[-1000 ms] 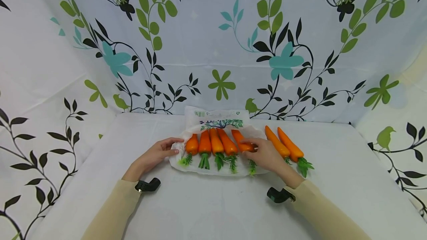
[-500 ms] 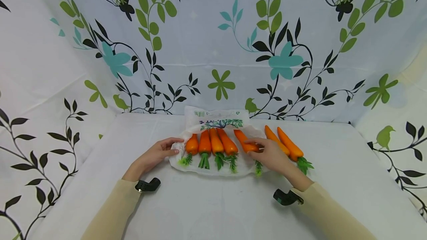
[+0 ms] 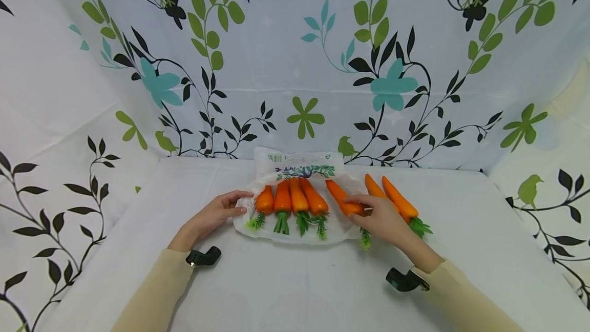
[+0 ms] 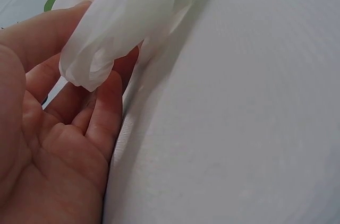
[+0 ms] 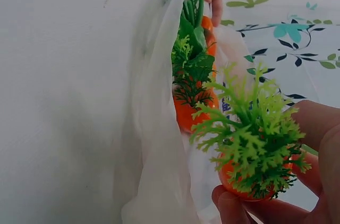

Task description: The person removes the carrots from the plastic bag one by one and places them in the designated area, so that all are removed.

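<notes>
A white plastic bag point(image 3: 338, 232) lies spread open, with several orange carrots point(image 3: 282, 197) in a row inside it, leafy tops toward me. At its left edge my left hand point(image 3: 214, 216) pinches the plastic; the left wrist view shows a fold of the bag point(image 4: 133, 14) between thumb and fingers. My right hand point(image 3: 382, 219) holds another carrot point(image 3: 337, 191) by its thick end, over the bag's right part. In the right wrist view its bright green top point(image 5: 255, 139) faces the camera, with fingers curled round the orange end.
To the right of the bag, two more carrots lie side by side; the nearer carrot point(image 3: 374, 186) is partly behind my right hand, the outer carrot point(image 3: 401, 201) shows its leafy top. A patterned cloth point(image 3: 304, 65) hangs behind the white table point(image 3: 276, 291).
My right hand has moved to the right with the carrot, widening the gap to the row. The carrot's leafy top has swung right. My left hand stays at the bag's edge.
</notes>
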Demonstrator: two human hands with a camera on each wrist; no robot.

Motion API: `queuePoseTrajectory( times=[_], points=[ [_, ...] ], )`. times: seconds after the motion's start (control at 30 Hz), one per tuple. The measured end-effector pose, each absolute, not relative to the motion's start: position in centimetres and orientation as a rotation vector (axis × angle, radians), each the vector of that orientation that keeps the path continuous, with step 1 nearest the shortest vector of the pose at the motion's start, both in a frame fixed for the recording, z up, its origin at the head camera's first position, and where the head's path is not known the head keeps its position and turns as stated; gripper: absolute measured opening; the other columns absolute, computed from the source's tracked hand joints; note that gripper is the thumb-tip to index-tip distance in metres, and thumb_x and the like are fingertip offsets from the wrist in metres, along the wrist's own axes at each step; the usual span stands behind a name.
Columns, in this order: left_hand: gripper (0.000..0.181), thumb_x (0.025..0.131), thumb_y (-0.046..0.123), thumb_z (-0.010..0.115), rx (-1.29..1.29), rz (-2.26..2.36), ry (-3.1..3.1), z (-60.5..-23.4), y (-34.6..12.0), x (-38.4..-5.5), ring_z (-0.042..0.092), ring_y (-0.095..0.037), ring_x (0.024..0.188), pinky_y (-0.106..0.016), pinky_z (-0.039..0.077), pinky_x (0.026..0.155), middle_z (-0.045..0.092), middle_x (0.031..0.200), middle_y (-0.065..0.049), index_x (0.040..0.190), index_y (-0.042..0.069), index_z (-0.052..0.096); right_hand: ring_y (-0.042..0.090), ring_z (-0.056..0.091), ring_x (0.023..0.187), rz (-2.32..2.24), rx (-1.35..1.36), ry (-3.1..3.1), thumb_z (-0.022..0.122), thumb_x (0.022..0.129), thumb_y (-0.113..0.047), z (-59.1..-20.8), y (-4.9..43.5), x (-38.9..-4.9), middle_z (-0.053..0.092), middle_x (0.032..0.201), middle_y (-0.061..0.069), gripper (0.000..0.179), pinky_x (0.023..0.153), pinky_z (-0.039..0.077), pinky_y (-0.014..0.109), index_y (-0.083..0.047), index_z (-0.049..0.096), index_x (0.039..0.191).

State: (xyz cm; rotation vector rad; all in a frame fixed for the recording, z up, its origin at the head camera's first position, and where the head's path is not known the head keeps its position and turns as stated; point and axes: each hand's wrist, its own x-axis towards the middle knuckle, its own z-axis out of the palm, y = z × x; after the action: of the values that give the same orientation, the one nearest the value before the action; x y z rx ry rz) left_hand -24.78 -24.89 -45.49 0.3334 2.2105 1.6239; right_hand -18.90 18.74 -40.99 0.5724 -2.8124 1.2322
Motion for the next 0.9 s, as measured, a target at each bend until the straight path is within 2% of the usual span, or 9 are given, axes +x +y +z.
queuePoseTrajectory(
  times=[0.2, 0.5, 0.73, 0.9],
  points=[
    [0.05, 0.093, 0.027, 0.071, 0.325, 1.624, 2.212, -45.4, -24.8, -24.7, 0.045, -0.028, 0.126, -0.043, 0.035, 0.11, 0.044, 0.15, -0.008, 0.139, 0.016, 0.057, 0.019, 0.063, 0.092, 1.225, 0.577, -2.791, 0.073, 0.089, -0.013, -41.1, 19.4, -18.4, 0.065, 0.127, 0.009, 0.031, 0.082, 0.056, 0.032, -0.015, 0.072, 0.12],
    [0.05, 0.094, 0.028, 0.071, 0.329, 1.611, 2.224, -45.5, -24.9, -24.7, 0.044, -0.028, 0.127, -0.046, 0.034, 0.111, 0.042, 0.151, -0.009, 0.14, 0.017, 0.056, 0.017, 0.054, 0.079, 1.182, 0.579, -2.752, 0.074, 0.088, -0.012, -41.0, 20.7, -17.2, 0.066, 0.12, 0.007, 0.031, 0.063, 0.048, 0.024, -0.016, 0.072, 0.119],
    [0.05, 0.093, 0.028, 0.071, 0.321, 1.608, 2.23, -45.4, -24.8, -24.7, 0.044, -0.028, 0.126, -0.045, 0.035, 0.11, 0.043, 0.15, -0.008, 0.139, 0.018, 0.057, 0.016, 0.06, 0.088, 1.144, 0.606, -2.723, 0.076, 0.086, -0.008, -41.0, 21.8, -16.2, 0.067, 0.123, 0.004, 0.035, 0.073, 0.054, 0.026, -0.019, 0.072, 0.119],
    [0.05, 0.093, 0.03, 0.071, 0.33, 1.608, 2.23, -45.6, -24.9, -24.8, 0.045, -0.027, 0.125, -0.041, 0.036, 0.109, 0.043, 0.15, -0.008, 0.139, 0.018, 0.057, 0.012, 0.062, 0.085, 1.126, 0.632, -2.689, 0.076, 0.086, -0.007, -40.9, 22.8, -15.8, 0.067, 0.123, 0.005, 0.035, 0.075, 0.055, 0.031, -0.021, 0.073, 0.117]
  ],
)
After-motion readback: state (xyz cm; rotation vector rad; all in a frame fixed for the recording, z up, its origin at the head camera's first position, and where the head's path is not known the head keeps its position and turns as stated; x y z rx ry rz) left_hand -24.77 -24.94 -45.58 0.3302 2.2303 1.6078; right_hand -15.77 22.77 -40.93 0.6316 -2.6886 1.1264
